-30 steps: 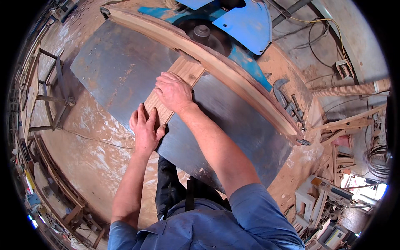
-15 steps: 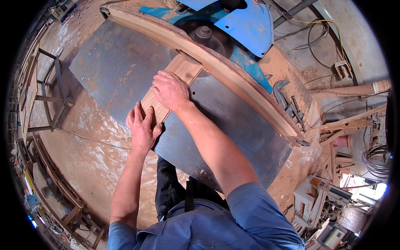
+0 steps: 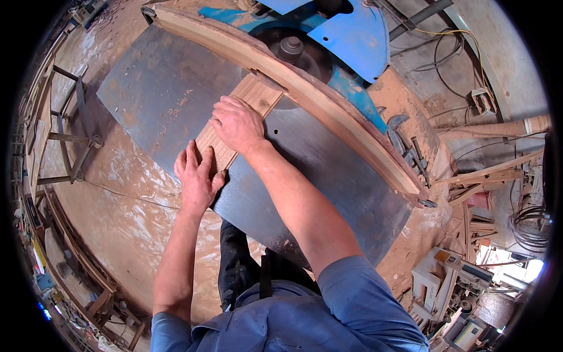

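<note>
A short, flat wooden board lies on a grey metal machine table. Its far end meets the long wooden fence, by a small opening in it. My right hand presses down on the middle of the board, fingers bent across the top toward its left edge; its thumb is hidden. At the near end, my left hand grips the board, with fingers on top and the thumb by the right corner. Behind the fence stands a dark round spindle in the blue machine body.
A blue guard plate rises beyond the spindle. Metal clamps hold the fence's right part. A ribbed hose and wood offcuts are at the right. A metal-legged stand is at the left, and sawdust covers the floor.
The board and both hands have shifted slightly left along the fence. Both hands keep their hold, and the view has tilted a little.
</note>
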`<state>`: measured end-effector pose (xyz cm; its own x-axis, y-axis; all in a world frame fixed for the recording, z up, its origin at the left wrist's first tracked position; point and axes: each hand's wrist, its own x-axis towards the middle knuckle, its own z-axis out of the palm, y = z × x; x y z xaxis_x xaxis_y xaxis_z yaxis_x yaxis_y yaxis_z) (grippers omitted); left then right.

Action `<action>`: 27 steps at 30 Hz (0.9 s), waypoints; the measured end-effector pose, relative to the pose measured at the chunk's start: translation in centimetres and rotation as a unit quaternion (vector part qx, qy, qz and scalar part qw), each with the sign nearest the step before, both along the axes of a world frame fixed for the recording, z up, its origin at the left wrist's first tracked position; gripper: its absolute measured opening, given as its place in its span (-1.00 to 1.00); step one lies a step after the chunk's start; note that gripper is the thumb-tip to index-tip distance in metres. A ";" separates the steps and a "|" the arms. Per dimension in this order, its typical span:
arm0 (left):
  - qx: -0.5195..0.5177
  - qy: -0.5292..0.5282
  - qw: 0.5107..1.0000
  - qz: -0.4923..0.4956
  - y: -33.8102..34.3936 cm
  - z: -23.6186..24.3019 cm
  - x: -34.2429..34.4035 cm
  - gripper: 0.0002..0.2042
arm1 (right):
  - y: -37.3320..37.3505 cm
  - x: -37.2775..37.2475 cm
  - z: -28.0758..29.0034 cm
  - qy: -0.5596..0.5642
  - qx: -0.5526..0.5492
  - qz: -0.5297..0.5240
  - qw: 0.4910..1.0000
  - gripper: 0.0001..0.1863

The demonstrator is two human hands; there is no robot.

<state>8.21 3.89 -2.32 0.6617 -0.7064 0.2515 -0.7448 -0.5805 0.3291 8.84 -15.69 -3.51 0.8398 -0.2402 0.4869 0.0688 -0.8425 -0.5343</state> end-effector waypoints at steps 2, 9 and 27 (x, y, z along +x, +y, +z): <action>0.002 0.003 1.000 0.000 0.0 0.1 0.1 -0.39 | 0.1 0.1 0.0 -0.002 0.004 -0.005 1.000 -0.80; 0.006 0.016 1.000 0.002 0.0 0.6 0.5 -0.41 | 0.3 0.4 0.4 0.008 0.001 -0.005 1.000 -0.78; 0.002 0.006 1.000 -0.001 0.1 0.3 1.3 -0.39 | 0.2 1.2 0.1 0.028 0.001 0.000 1.000 -0.76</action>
<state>9.52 3.99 -2.04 0.6636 -0.7081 0.2414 -0.7417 -0.5804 0.3362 10.06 -15.52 -3.36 0.8652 -0.2420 0.4392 0.0387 -0.8410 -0.5396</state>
